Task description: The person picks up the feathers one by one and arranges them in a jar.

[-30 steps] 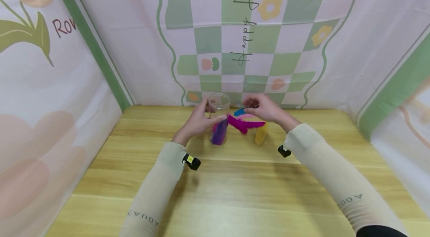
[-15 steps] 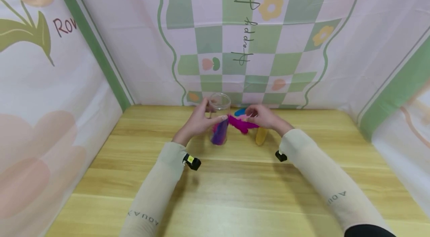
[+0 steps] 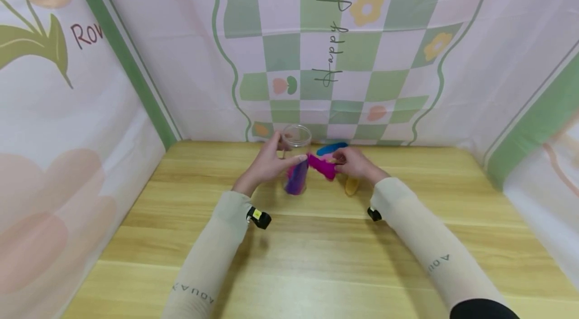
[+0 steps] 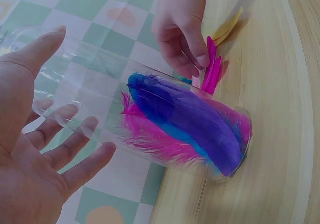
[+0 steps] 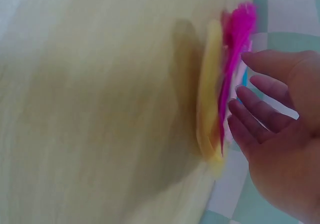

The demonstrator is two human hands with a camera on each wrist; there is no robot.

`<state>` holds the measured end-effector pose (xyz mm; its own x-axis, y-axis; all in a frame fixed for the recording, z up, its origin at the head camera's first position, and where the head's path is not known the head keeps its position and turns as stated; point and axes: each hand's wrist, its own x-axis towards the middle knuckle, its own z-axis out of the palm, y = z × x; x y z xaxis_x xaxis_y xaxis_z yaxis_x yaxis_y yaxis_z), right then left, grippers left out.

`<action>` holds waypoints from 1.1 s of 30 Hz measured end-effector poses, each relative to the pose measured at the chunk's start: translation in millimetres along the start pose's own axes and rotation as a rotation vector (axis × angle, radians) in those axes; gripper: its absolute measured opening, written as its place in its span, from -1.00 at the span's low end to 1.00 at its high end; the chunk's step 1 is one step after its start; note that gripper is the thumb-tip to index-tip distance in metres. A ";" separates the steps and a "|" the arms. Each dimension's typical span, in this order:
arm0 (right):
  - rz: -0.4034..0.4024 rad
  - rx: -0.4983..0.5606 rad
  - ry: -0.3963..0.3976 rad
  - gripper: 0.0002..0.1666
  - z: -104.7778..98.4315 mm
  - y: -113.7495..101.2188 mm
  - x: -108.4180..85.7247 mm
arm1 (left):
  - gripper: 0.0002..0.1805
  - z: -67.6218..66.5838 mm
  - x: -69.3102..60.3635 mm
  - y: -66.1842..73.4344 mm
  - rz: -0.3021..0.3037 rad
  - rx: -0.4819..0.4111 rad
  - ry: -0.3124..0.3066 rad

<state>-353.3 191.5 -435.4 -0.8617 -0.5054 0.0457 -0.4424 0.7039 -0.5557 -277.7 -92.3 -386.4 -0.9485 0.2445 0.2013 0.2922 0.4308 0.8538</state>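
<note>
My left hand [image 3: 271,162] holds a tall clear jar [image 3: 297,151] upright on the table, thumb on the near side and fingers around the far side. Inside the jar stand purple, blue and pink feathers [image 4: 195,119]. Just right of it, loose feathers lie in a small pile: a magenta feather [image 3: 321,167], a blue feather [image 3: 332,148], a pale pink one partly hidden, and a yellow feather [image 5: 207,99]. My right hand [image 3: 357,164] is over this pile, fingertips close to the magenta feather. In the right wrist view its thumb and loosely bent fingers stand apart.
The wooden table [image 3: 298,258] stretches toward me. A checked fabric backdrop [image 3: 312,52] rises right behind the jar and feathers. More printed cloth [image 3: 68,158] hangs at the left side, and there is cloth at the right too.
My right hand has moved down and toward me, from the blue feather to the magenta one. The blue feather shows more fully now. The left hand and jar have stayed in place.
</note>
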 end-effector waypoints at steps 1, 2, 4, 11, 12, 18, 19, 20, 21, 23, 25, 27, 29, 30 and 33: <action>0.001 -0.002 0.003 -0.57 0.9 1.0 0.2 | -0.34 0.0 0.1 0.3 0.002 -0.002 0.000; 0.000 -0.009 0.006 -0.58 1.7 1.9 0.6 | -0.33 -0.1 0.2 0.6 0.004 -0.004 0.000; 0.005 -0.024 0.017 -0.60 3.4 3.4 1.7 | -0.31 -0.2 0.5 0.8 0.005 -0.008 -0.001; -0.004 -0.066 0.037 -0.73 7.2 3.4 5.9 | -0.32 -0.4 2.0 0.6 0.001 -0.014 -0.009; -0.007 -0.071 0.039 -0.75 7.3 2.8 6.3 | -0.32 -0.5 2.3 0.5 -0.001 -0.014 -0.009; 0.004 -0.075 0.029 -0.83 5.0 1.8 6.6 | -0.35 -1.4 2.8 1.6 0.001 -0.028 -0.016; 0.010 -0.076 0.026 -0.83 4.7 2.1 6.7 | -0.35 -1.6 2.9 1.8 0.002 -0.031 -0.018; 0.018 -0.076 0.024 -0.83 4.5 2.3 6.8 | -0.36 -1.7 2.9 2.1 0.002 -0.029 -0.018; 0.020 -0.078 0.021 -0.83 4.3 2.5 6.9 | -0.36 -1.8 3.0 2.3 0.003 -0.030 -0.019; 0.025 -0.075 0.020 -0.83 3.6 2.4 6.4 | -0.35 -2.2 2.8 2.6 0.002 -0.029 -0.017; 0.029 -0.072 0.024 -0.84 3.1 2.4 5.6 | -0.35 -2.4 2.8 2.4 0.001 -0.025 -0.012; 0.023 -0.066 0.027 -0.84 2.7 2.8 4.6 | -0.34 -2.3 2.8 1.7 -0.002 -0.022 -0.009; 0.026 -0.052 0.029 -0.85 2.9 3.4 3.4 | -0.34 -1.8 2.8 0.7 -0.007 -0.018 -0.008; 0.030 -0.041 0.032 -0.85 3.2 3.5 2.7 | -0.34 -1.5 2.8 0.1 -0.009 -0.015 -0.011; 0.041 -0.001 0.042 -0.85 4.1 3.7 0.6 | -0.35 -1.0 2.2 -0.8 -0.019 -0.012 -0.014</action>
<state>-354.4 191.7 -440.8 -0.8885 -0.4553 0.0576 -0.4070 0.7237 -0.5574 -280.1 -93.0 -386.2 -0.9520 0.2488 0.1784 0.2728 0.4249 0.8632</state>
